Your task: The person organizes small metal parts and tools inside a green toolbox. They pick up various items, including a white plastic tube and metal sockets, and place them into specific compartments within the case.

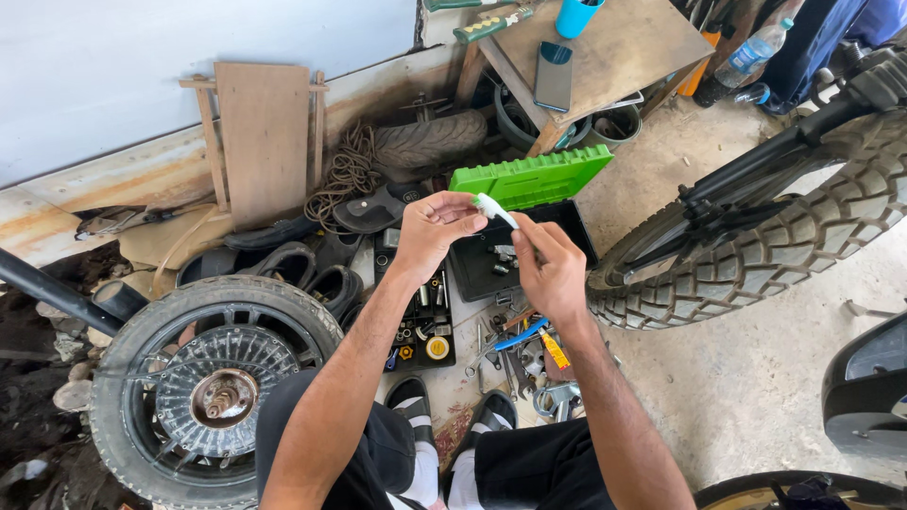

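**Two hands hold a small white tube above an open toolbox**

Seen from a head-worn camera looking down, a seated person raises both bare hands in front of the chest. The left hand [430, 231] is closed in a pinch, thumb and fingertips gripping the upper end of a small white tube [495, 210]. The right hand [553, 274] is also closed, its fingers curled around the tube's lower end. The tube's long axis slants from upper left to lower right, running from the left hand's fingertips down into the right hand. Both hands touch it, so neither is nearer; the left has the exposed tip, the right has the hidden base. What sits at the tip is too small to tell.

Directly beneath the hands lies an open toolbox [524, 222] with a bright green lid propped up behind a black tray. Loose wrenches and pliers [524, 345] are scattered on the floor just below the right forearm. A detached wheel [213, 387] lies flat beside the person's left knee. A knobby motorcycle tyre [765, 250], mounted on a bike, stands to the right. A wooden stool [605, 52] holding a phone sits beyond the toolbox.
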